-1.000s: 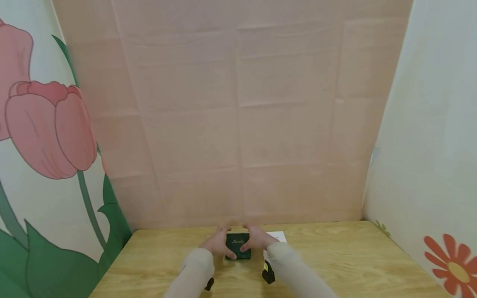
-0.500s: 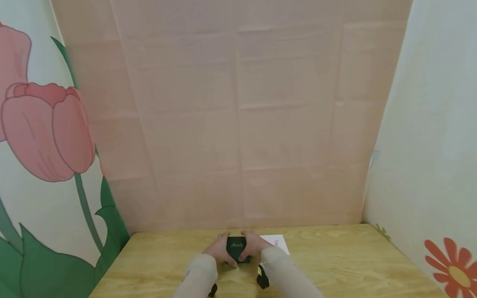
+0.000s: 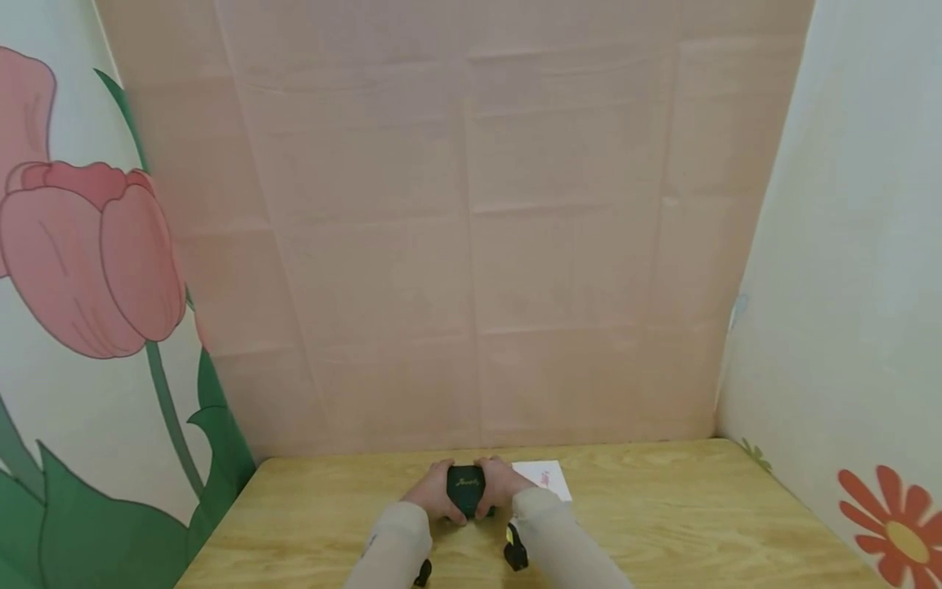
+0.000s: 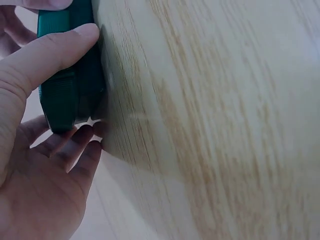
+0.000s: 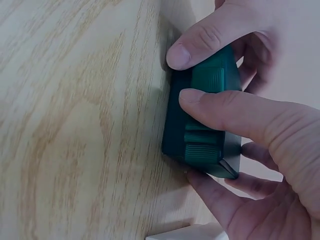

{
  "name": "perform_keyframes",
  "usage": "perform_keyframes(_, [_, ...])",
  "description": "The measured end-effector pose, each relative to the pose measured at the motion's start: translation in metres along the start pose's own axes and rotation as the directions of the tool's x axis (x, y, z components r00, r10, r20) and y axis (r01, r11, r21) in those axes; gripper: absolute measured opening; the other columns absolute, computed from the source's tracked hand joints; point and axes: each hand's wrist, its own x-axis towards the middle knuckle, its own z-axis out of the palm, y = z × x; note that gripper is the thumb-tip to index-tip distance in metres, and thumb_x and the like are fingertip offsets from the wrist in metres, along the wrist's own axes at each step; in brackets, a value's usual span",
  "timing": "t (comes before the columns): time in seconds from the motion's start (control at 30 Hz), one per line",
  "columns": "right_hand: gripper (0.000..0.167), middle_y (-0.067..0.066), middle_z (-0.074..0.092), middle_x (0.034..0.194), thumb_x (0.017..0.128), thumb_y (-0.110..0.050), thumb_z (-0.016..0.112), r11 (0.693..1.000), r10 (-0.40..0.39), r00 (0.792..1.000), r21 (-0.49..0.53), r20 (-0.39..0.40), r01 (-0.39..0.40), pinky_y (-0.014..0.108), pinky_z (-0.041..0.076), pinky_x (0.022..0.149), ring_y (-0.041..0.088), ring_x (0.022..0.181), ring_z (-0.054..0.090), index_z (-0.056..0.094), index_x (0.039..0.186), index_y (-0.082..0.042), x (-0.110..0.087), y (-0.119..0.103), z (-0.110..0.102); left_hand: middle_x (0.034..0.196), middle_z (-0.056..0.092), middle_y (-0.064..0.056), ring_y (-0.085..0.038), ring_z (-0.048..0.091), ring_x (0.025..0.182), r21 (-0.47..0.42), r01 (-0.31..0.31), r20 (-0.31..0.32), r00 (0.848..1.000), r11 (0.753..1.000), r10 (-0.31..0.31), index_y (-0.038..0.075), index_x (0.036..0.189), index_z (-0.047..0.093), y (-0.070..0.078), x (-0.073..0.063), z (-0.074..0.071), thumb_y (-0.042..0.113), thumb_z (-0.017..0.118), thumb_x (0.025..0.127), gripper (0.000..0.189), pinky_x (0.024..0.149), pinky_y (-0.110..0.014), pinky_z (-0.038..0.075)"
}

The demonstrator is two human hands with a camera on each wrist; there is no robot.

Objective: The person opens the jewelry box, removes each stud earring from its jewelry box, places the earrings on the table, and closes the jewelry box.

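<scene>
A small dark green jewelry box (image 3: 466, 489) with gold lettering on its top stands near the back of the wooden table. My left hand (image 3: 432, 493) grips its left side, and my right hand (image 3: 498, 483) grips the right. In the right wrist view both thumbs press the near face of the box (image 5: 202, 145), across its ribbed band, a short way apart. The fingers reach round its ends and far side. The left wrist view shows my left thumb (image 4: 55, 52) on that face and the fingertips under the box's end, close to the tabletop.
A white card (image 3: 546, 478) with pink writing lies just right of the box, partly behind the right hand. Beyond the wooden table (image 3: 662, 507) hangs a pink-beige cloth (image 3: 471, 245). Flower-painted walls flank both sides. A black wrist device (image 3: 517, 550) hangs below the right sleeve.
Both hands have closed in around the box, hiding more of its lower corners. The right forearm has shifted left, uncovering more of the white card. The head view has shifted slightly.
</scene>
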Motion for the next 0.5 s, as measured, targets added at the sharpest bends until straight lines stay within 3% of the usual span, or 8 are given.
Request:
perform_keyframes(0.1, [0.069,-0.004,-0.021,0.159,0.093,0.010,-0.004,0.996,0.015,1.000,-0.085,0.022,-0.013,0.037,0.007,0.118,0.015,0.147,-0.011,-0.044,0.130,-0.033,0.000,-0.001,-0.001,0.135,0.046,-0.023,-0.041,0.049,0.121,-0.010,-0.015,-0.007,1.000,1.000,0.015,-0.001,0.139,0.038,-0.002,-0.001,-0.001,0.016,0.093,0.058,0.099,0.099,-0.056,0.040])
perform_keyframes(0.17, [0.071,0.000,-0.025,0.158,0.091,0.016,0.000,0.976,0.016,0.999,-0.217,0.051,-0.005,0.032,0.008,0.118,0.016,0.147,-0.012,-0.049,0.124,-0.023,0.001,0.000,-0.002,0.132,0.047,-0.021,-0.039,0.050,0.118,-0.020,-0.029,-0.011,1.000,0.999,0.028,0.001,0.138,0.039,-0.002,-0.003,-0.003,0.017,0.093,0.058,0.098,0.097,-0.055,0.041])
perform_keyframes(0.33, [0.076,0.011,-0.030,0.154,0.089,0.023,0.011,0.920,-0.014,0.991,-0.386,0.133,0.065,0.031,0.009,0.118,0.023,0.147,-0.011,-0.052,0.118,-0.008,0.004,0.001,-0.006,0.131,0.046,-0.020,-0.036,0.050,0.116,-0.089,-0.117,-0.010,0.993,0.989,0.117,-0.003,0.138,0.037,0.012,-0.011,-0.015,0.015,0.090,0.060,0.096,0.096,-0.053,0.043])
perform_keyframes(0.43, [0.081,0.009,-0.023,0.158,0.089,0.024,0.010,0.963,-0.030,0.992,-0.262,0.119,0.061,0.037,0.009,0.118,0.023,0.148,-0.009,-0.046,0.129,-0.018,0.002,0.002,-0.008,0.131,0.044,-0.021,-0.035,0.049,0.116,-0.130,-0.192,-0.023,0.981,0.973,0.191,-0.004,0.136,0.038,0.026,-0.019,-0.025,0.013,0.089,0.062,0.092,0.096,-0.053,0.042])
perform_keyframes(0.5, [0.086,0.002,-0.016,0.161,0.090,0.023,0.007,0.995,-0.025,0.998,-0.099,0.061,0.031,0.042,0.009,0.117,0.021,0.148,-0.006,-0.038,0.136,-0.033,-0.003,0.001,-0.009,0.131,0.043,-0.019,-0.033,0.048,0.117,-0.147,-0.220,-0.029,0.975,0.964,0.218,-0.002,0.136,0.038,0.035,-0.024,-0.032,0.015,0.088,0.063,0.089,0.097,-0.051,0.042])
